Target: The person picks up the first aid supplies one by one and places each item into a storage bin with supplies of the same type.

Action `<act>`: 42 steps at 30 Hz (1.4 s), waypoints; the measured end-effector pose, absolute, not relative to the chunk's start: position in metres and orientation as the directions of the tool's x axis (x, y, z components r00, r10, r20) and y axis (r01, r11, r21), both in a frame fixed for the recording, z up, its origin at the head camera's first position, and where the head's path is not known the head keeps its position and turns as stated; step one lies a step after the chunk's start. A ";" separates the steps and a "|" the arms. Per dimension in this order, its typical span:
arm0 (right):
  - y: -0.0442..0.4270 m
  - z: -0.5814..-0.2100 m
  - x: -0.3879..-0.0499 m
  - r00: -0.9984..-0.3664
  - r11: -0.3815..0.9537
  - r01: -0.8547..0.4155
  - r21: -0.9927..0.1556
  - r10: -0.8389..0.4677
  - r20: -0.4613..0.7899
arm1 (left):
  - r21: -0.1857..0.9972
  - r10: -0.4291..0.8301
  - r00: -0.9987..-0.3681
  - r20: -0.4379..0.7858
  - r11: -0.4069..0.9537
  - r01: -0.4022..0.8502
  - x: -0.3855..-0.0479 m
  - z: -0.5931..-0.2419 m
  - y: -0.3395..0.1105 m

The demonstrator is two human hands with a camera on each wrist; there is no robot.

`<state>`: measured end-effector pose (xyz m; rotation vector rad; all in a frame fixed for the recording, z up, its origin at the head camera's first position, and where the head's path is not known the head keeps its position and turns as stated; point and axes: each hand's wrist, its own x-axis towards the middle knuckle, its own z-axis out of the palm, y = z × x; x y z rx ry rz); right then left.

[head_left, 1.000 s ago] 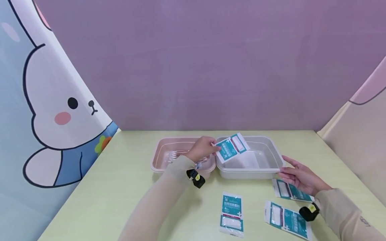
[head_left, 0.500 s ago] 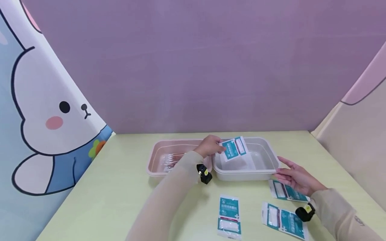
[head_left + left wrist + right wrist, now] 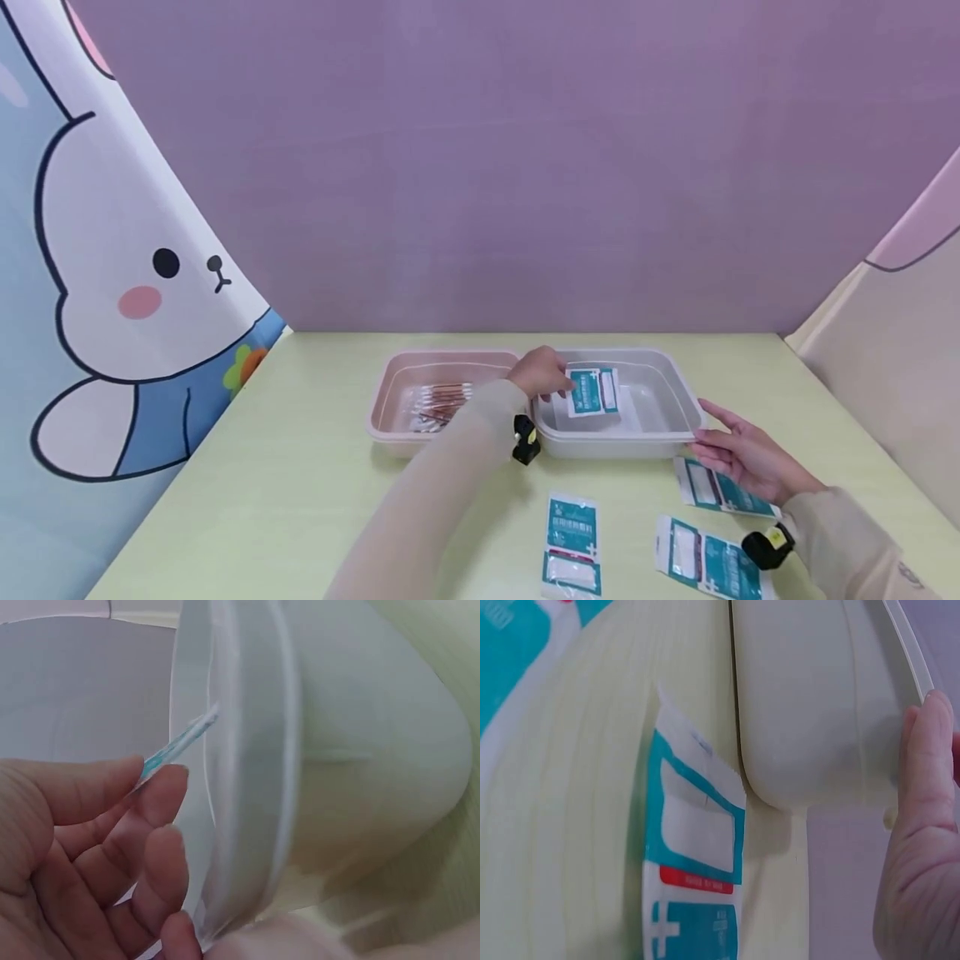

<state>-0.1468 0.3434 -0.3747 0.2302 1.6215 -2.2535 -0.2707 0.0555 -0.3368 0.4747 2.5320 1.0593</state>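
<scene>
My left hand (image 3: 542,372) pinches one end of a teal-and-white dressing packet (image 3: 592,392) between thumb and fingers. The packet lies over the inside of the grey plastic basin (image 3: 611,446); in the left wrist view it shows edge-on as a thin teal packet (image 3: 176,750) beside the basin's rim (image 3: 255,750). At the basin's front right corner, my right hand (image 3: 753,454) touches the rim. In the right wrist view that hand's fingers (image 3: 928,765) lie fairly straight against the basin wall (image 3: 817,712).
A pink basin (image 3: 390,400) holding bagged cotton swabs (image 3: 442,404) adjoins the grey basin's left side. On the table (image 3: 247,483) lie more packets: one upright in front (image 3: 572,546), one at front right (image 3: 708,558), and one partly under my right hand (image 3: 720,490).
My left hand has moved right and lowered the packet into the grey basin's opening, levelling its tilt. The right hand stays at the basin's corner. The head view has shifted slightly.
</scene>
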 end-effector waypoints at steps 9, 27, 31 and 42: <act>0.337 -0.372 -0.150 -0.921 -0.273 0.380 -0.884 -0.201 -0.334 | 0.726 0.412 -0.892 -0.187 0.669 0.157 -0.272 -0.336 0.056; 0.330 -0.377 -0.154 -0.914 -0.245 0.397 -0.885 -0.190 -0.357 | 0.731 0.299 -0.931 -0.208 0.680 0.055 -0.272 -0.340 0.060; 0.331 -0.377 -0.154 -0.916 -0.247 0.395 -0.885 -0.178 -0.359 | 0.740 0.284 -0.936 -0.206 0.671 0.041 -0.272 -0.338 0.058; 0.350 -0.376 -0.151 -0.921 -0.229 0.386 -0.894 -0.159 -0.357 | 0.722 0.572 -0.799 -0.187 0.631 0.283 -0.252 -0.309 0.066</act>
